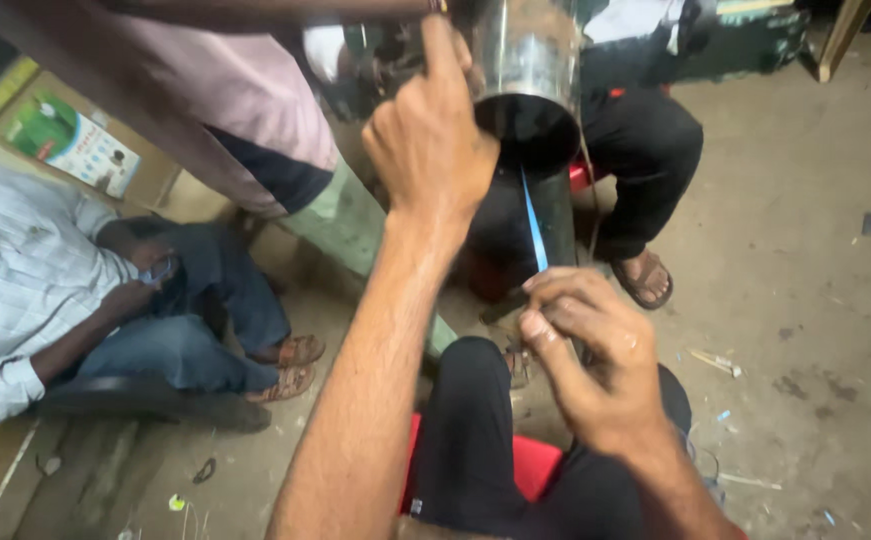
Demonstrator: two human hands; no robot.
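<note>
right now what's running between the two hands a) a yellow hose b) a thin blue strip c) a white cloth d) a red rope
b: a thin blue strip runs from the pinching fingers of the right hand up to the shiny metal cylinder that the left hand steadies.

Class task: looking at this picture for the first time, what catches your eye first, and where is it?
At top centre, a shiny metal cylinder, steadied by the left hand. Below it, the right hand pinches a thin blue strip running up to the cylinder. At left, a person in a checked shirt sits on the floor.
</note>
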